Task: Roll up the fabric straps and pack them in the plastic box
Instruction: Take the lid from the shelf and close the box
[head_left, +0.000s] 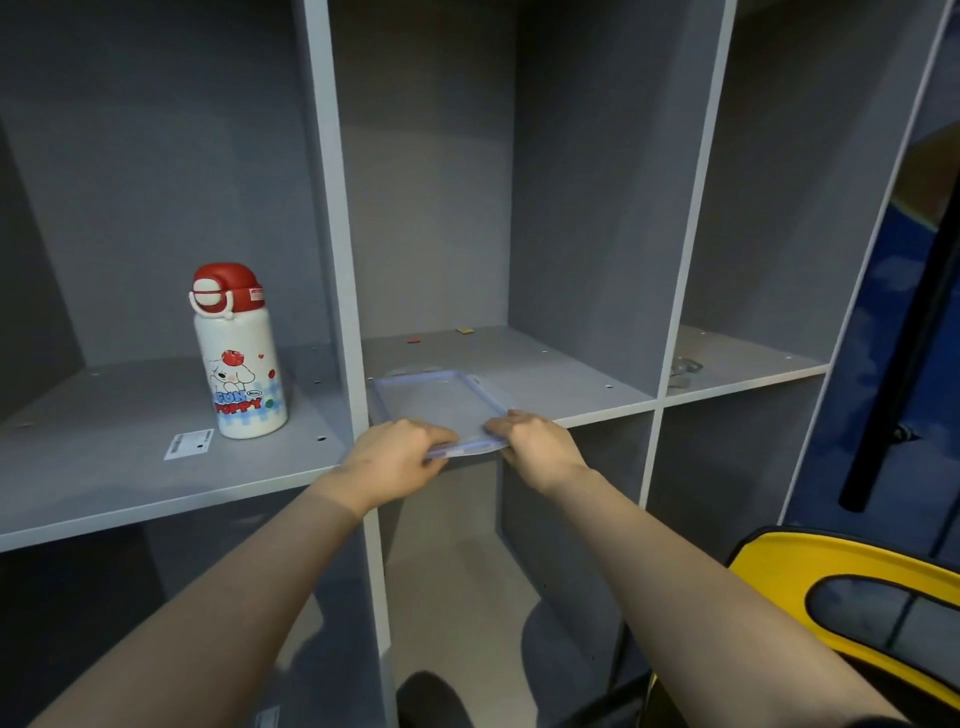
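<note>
**Both hands holding a clear plastic lid at the shelf's front edge**

Head view: a person is reaching both bare arms into the middle compartment of a grey shelf unit (597, 410). The left hand (395, 457) and the right hand (537, 441) are each gripping the near edge of a flat, clear plastic lid (436, 402) with a bluish rim, thumbs lying on top and fingers curling underneath. The lid is lying on the shelf board toward the compartment's front left corner, its near edge overhanging the front edge. It appears to be the box's lid rather than the box itself, though the wide-angle view makes its depth hard to judge.

In the left compartment, a white bottle (241, 358) with a red cap and a cartoon dog print is standing upright near the front right corner, with a white label (188, 444) lying just beside it toward the front edge. A yellow and black chair back (831, 577) is showing at the lower right.
</note>
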